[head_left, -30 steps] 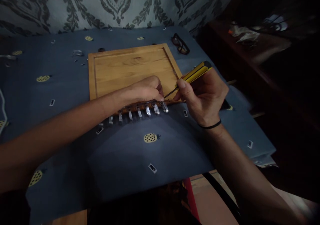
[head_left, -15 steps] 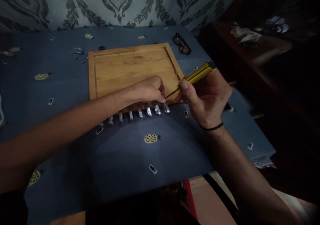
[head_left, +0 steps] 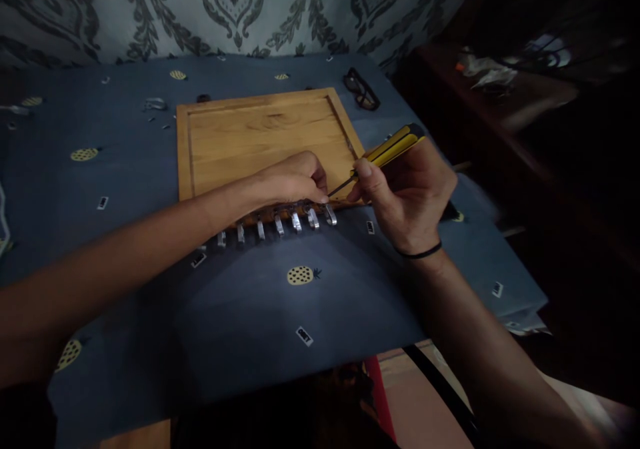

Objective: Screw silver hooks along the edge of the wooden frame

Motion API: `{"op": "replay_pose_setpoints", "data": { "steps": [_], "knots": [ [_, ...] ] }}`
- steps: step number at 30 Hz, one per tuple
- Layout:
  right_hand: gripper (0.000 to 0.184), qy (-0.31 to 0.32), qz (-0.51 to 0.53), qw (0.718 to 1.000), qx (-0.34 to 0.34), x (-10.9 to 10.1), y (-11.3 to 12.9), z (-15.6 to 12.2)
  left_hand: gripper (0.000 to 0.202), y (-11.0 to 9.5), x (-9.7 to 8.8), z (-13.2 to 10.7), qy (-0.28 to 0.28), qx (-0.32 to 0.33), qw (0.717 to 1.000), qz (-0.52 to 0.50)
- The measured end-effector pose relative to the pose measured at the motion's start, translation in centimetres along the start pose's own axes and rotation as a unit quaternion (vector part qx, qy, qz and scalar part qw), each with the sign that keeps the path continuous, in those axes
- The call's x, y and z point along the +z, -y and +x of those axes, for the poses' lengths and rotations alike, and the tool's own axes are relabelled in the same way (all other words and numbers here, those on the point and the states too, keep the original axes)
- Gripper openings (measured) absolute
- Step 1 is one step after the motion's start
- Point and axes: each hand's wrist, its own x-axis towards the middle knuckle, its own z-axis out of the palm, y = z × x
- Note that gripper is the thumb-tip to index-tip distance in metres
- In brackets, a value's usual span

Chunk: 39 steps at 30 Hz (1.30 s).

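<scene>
A wooden board (head_left: 260, 136) lies on a blue patterned cloth (head_left: 250, 302). Along its near edge runs a row of several silver metal hooks (head_left: 280, 224). My left hand (head_left: 290, 181) is closed, its fingertips pressed at the board's near edge above the rightmost hooks; what they pinch is hidden. My right hand (head_left: 407, 192) grips a yellow and black screwdriver (head_left: 387, 149). Its thin shaft slants down and left, with the tip meeting my left fingertips by the last hook.
Black-framed glasses (head_left: 361, 89) lie on the cloth behind the board's right corner. Small metal parts (head_left: 155, 104) are scattered at the back left. A dark wooden bench with clutter (head_left: 487, 72) stands to the right. The cloth ends at the near edge.
Almost nothing differs; both hands stay at the board's near right corner, with only a slight shift of the view.
</scene>
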Motion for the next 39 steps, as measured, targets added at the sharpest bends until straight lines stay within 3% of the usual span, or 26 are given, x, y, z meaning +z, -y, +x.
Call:
{"op": "replay_pose_setpoints", "data": {
  "steps": [10, 18, 24, 27, 31, 34, 39],
  "knots": [
    [0.038, -0.001, -0.004, 1.000, 0.013, 0.1, 0.1, 0.1, 0.014, 0.7, 0.6, 0.8, -0.009, 0.033, 0.999, -0.003],
    [0.037, 0.004, -0.004, 1.000, 0.007, 0.0, 0.1, 0.2, 0.010, 0.3, 0.0, 0.0, 0.005, 0.029, 1.000, -0.009],
    [0.039, 0.005, 0.002, 1.000, -0.003, 0.1, -0.3, 0.1, 0.006, 0.7, 0.2, -1.4, -0.041, 0.060, 0.997, -0.023],
    [0.037, -0.004, 0.001, 1.000, -0.013, 0.2, -0.6, 0.0, 0.028, 0.5, 1.3, -3.1, -0.079, 0.075, 0.988, 0.107],
    [0.036, -0.008, -0.002, 1.000, -0.017, 0.3, -0.8, -0.1, 0.045, -0.4, 3.4, -5.0, -0.132, 0.067, 0.934, 0.326],
    [0.038, -0.006, -0.002, 1.000, -0.016, 0.3, -0.6, 0.0, 0.047, -0.9, 4.5, -5.5, -0.155, 0.055, 0.915, 0.368],
    [0.038, 0.016, -0.011, 1.000, -0.024, 0.2, -0.3, 0.2, 0.042, -0.9, 4.9, -5.4, -0.174, 0.034, 0.913, 0.367]
  ]
}}
